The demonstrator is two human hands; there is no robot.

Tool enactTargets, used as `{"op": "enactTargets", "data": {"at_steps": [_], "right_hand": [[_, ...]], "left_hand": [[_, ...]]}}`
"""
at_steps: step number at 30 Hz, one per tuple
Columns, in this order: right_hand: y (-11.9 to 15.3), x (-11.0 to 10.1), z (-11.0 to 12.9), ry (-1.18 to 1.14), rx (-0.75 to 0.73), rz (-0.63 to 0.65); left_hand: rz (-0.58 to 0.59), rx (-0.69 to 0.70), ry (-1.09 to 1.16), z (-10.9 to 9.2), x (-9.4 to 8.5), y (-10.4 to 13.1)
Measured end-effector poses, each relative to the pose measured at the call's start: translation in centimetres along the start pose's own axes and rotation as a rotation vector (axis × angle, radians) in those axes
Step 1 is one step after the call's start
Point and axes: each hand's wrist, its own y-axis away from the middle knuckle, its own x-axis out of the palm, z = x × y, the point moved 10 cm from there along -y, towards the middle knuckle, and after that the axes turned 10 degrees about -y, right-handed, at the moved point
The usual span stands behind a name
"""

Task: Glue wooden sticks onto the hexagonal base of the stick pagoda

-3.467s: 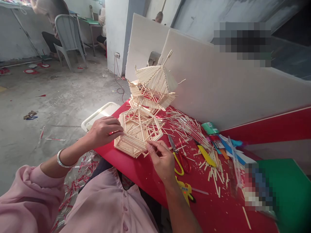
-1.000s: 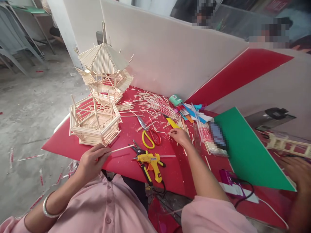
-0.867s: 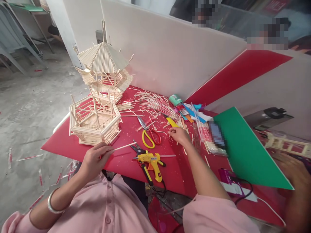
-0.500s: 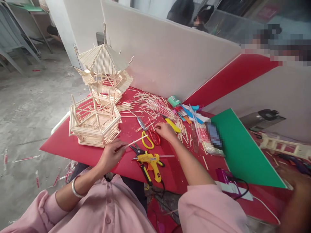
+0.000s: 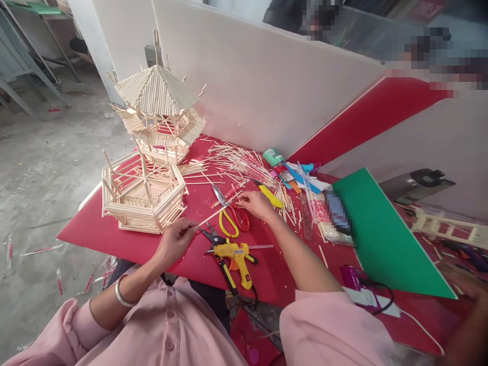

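My left hand point(image 5: 178, 243) pinches one end of a thin wooden stick point(image 5: 214, 215), which slants up to the right over the table. Close to the stick's far end is my right hand point(image 5: 256, 204), its fingertips pressed together; whether they grip the stick or a small bit beside it is hard to make out. Under and beside the hands lie scissors point(image 5: 229, 223) with yellow and red handles, black-and-yellow pliers point(image 5: 227, 274) and a yellow hot glue gun point(image 5: 234, 252). Left of them stands an open six-sided stick frame point(image 5: 143, 203).
Behind the frame rises a roofed stick pavilion point(image 5: 156, 96). Loose sticks point(image 5: 244, 165) and a yellow cutter point(image 5: 270, 196) lie beyond my right hand. A green board point(image 5: 392, 239) leans at the right, with another person's hand point(image 5: 463, 282) past it. A white panel point(image 5: 244, 76) borders the red table point(image 5: 87, 223).
My right hand has moved slightly left, toward the stick's far end. The stick, still in my left hand, now points up more steeply. The view has shifted a little.
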Motion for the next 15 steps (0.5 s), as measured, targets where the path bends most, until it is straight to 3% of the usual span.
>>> {"op": "enactTargets", "data": {"at_steps": [5, 10, 13, 15], "right_hand": [[-0.7, 0.4, 0.3, -0.015, 0.011, 0.005], [-1.0, 0.4, 1.1, -0.073, 0.003, -0.005], [-0.1, -0.5, 2.9, -0.163, -0.046, -0.004], [1.4, -1.4, 5.6, -0.246, -0.101, -0.001]], "left_hand": [[-0.006, -0.01, 0.028, -0.5, 0.2, -0.3], [0.042, 0.038, 0.096, -2.7, -0.3, 0.7], [0.017, 0.059, 0.152, -3.9, -2.5, 2.1], [-0.049, 0.029, 0.188, -4.0, -4.7, 2.9]]}}
